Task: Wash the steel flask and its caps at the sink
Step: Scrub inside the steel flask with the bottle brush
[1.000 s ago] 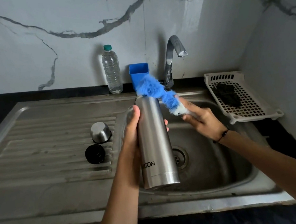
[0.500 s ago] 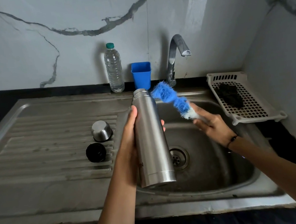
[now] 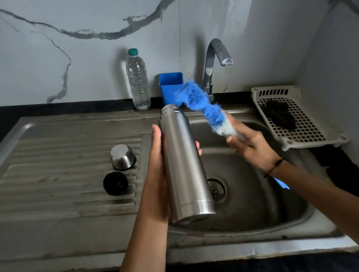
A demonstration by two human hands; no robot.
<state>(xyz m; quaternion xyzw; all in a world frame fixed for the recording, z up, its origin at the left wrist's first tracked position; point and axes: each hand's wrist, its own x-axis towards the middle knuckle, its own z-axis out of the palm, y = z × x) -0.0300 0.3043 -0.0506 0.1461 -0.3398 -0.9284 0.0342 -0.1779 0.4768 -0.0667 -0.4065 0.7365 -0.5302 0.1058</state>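
Head view: left hand (image 3: 157, 159) grips the flask (image 3: 184, 162), thumb up the left side, fingertips (image 3: 198, 148) wrapping round the right side. Flask is upright, tilted slightly, mouth open at top, held in the air over the left edge of the sink basin (image 3: 274, 203), base above the basin rim. Right hand (image 3: 249, 142) is clenched round the handle of the brush (image 3: 202, 107), over the basin to the right of the flask. Brush slants up and left from the hand, white bristles near the hand, blue bristles above, blurred; its blue tip is just right of the flask mouth, outside it, whether touching the rim cannot tell. A bit of blue handle shows below the right wrist, which wears a dark band (image 3: 274, 166). Steel cap (image 3: 122, 157) sits upside down on the ribbed drainboard (image 3: 53, 175), left of the flask; black cap (image 3: 115, 183) lies just in front of it, close but apart. Drain (image 3: 218, 189) shows behind the flask base. Tap (image 3: 216, 62) stands behind the basin, spout over it. Blue cup (image 3: 171, 86) and clear bottle (image 3: 137, 79) with green lid stand at the wall, bottle left of cup. White tray (image 3: 299, 133) on the counter right of the sink holds a dark scrubber (image 3: 279, 114). Marble wall (image 3: 47, 39) behind.
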